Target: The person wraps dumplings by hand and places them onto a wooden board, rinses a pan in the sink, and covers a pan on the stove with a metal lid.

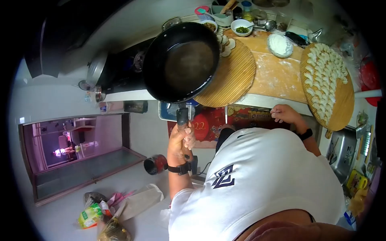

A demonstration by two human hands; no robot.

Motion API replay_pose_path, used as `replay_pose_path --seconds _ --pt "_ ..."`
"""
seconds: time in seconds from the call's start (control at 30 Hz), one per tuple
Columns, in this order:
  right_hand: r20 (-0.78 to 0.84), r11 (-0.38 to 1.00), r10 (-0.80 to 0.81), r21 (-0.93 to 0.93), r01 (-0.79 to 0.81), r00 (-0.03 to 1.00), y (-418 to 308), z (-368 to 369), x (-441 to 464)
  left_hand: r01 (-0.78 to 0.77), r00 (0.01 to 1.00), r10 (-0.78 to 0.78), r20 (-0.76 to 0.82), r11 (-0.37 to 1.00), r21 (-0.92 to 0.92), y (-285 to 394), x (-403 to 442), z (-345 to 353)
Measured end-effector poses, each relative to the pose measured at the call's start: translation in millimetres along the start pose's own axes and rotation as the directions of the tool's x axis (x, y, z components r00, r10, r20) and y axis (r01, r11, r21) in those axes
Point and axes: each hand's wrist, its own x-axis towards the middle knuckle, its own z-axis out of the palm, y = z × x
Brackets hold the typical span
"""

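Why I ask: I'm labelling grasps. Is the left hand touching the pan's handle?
Touching. The head view shows the left hand with its fingers wrapped around the handle of the pan, with no gap between them.

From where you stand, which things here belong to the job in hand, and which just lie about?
Likely part of the job:
pan, in the left hand
dumplings
wooden board under them
white powder

Apparently just lying about:
green packet
whitish bag
red-and-dark container
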Motion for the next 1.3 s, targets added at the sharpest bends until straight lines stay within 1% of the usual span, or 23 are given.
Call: replay_pose_path --seconds 0.07,0.13,0.17,0.2,0.23,0.27,0.33,0.37,0.43,0.6,0.67,0.73,0.77,0.83,0.87,0.93,0.97,1.0,1.07,1.13,1.2,1.23,1.3 --pt "0.015 1.000 0.010 -0.017 -0.010 1.000 -9 6 12 -0.028 0.999 0.031 0.027 0.996 -0.080 17 9 -20" --pt "0.039 0.997 0.070 0.010 -0.070 0.997 -11 17 19 -0.057 0.998 0.060 0.027 0.995 -0.086 26 14 -44" --pt "0.038 0.997 0.072 0.007 -0.073 0.997 -15 20 25 -0.079 0.997 0.079 -0.010 0.994 -0.081 33 18 -56" --pt "0.025 0.997 0.040 -0.064 -0.039 0.999 -20 27 30 -0.099 0.994 0.095 -0.047 0.992 -0.074 41 20 -70" --pt "0.014 0.991 0.009 -0.136 -0.008 1.000 -25 36 35 -0.094 0.995 0.092 -0.030 0.993 -0.073 51 25 -86" --pt "0.013 0.991 0.017 -0.134 -0.016 1.000 -32 45 36 -0.087 0.996 0.084 -0.030 0.993 -0.077 60 27 -100" --pt "-0.070 0.972 0.150 -0.173 -0.160 0.986 -62 63 36 -0.074 0.996 0.071 -0.045 0.995 -0.070 86 34 -128" --pt "-0.093 0.970 0.144 -0.183 -0.159 0.985 -63 74 39 -0.080 0.997 0.078 -0.024 0.994 -0.080 94 37 -146" --pt "-0.155 0.958 0.276 -0.038 -0.285 0.949 -60 89 45 -0.069 0.997 0.068 -0.026 0.996 -0.062 115 44 -173" --pt "-0.211 0.930 0.364 0.033 -0.365 0.907 -84 138 58 -0.040 0.999 0.040 -0.004 0.997 -0.058 170 73 -232" --pt "-0.219 0.911 0.413 0.088 -0.404 0.884 -79 153 64 -0.066 0.998 0.066 0.005 0.997 -0.030 185 88 -255" --pt "-0.232 0.920 0.392 0.096 -0.380 0.890 -38 161 74 -0.062 0.998 0.062 -0.002 0.998 -0.027 202 101 -273" --pt "-0.212 0.965 0.254 -0.006 -0.261 0.944 -4 158 79 -0.059 0.998 0.059 -0.003 0.998 -0.016 209 108 -282" --pt "-0.295 0.958 0.253 -0.053 -0.281 0.921 -23 172 82 -0.066 0.998 0.066 -0.007 0.998 0.009 223 119 -293" --pt "-0.300 0.960 0.246 -0.054 -0.274 0.922 -33 177 82 -0.072 0.997 0.072 -0.001 0.997 0.011 228 126 -300" --pt "-0.403 0.938 0.341 0.087 -0.335 0.849 -56 191 79 -0.096 0.995 0.096 0.013 0.995 -0.005 235 139 -314" --pt "-0.421 0.943 0.317 0.045 -0.329 0.850 -69 196 78 -0.096 0.995 0.096 0.008 0.995 0.004 240 144 -318" --pt "-0.424 0.944 0.315 0.047 -0.326 0.849 -79 197 76 -0.098 0.995 0.098 0.012 0.995 0.006 243 148 -322" --pt "-0.388 0.918 0.370 0.016 -0.395 0.844 -91 202 74 -0.099 0.995 0.099 0.008 0.995 0.001 246 159 -332" --pt "-0.365 0.920 0.379 0.055 -0.387 0.850 -63 196 74 -0.102 0.995 0.102 0.002 0.995 0.012 247 167 -339" --pt "-0.373 0.926 0.288 -0.128 -0.356 0.882 -47 193 75 -0.092 0.995 0.092 0.022 0.996 -0.019 248 176 -346" --pt "-0.377 0.926 0.289 -0.123 -0.357 0.880 -39 193 74 -0.089 0.996 0.089 0.027 0.996 -0.017 250 179 -348" --pt "-0.356 0.917 0.254 -0.206 -0.341 0.899 -28 191 74 -0.085 0.996 0.085 0.001 0.995 -0.054 251 184 -349"
